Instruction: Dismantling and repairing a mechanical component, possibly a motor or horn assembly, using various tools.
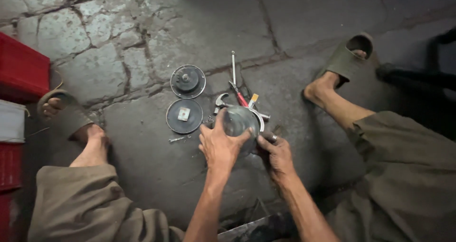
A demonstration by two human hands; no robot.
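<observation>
Shiny metal housing [239, 124], round and domed, sits low over the cracked stone floor [142, 171] between both hands. Left hand [219, 144] lies on its near left side, fingers spread and curled over the curved surface, fingertips touching the metal. Right hand [276, 153] meets it from the near right, thumb and forefinger pinched at the rim; whether they clamp the rim itself or some small part there I cannot tell. A ring shows on one finger of that hand. Just beyond the left fingertips lies a dark round disc [184, 116] with a small pale square at its centre, and beyond that a second dark disc [188, 81] with a raised hub. Past the housing, away from both sets of fingers, lie a hammer head [220, 100], a red-handled tool [240, 97] and a thin metal rod [233, 66]. A small bolt [176, 139] rests on the floor just left of the left thumb.
</observation>
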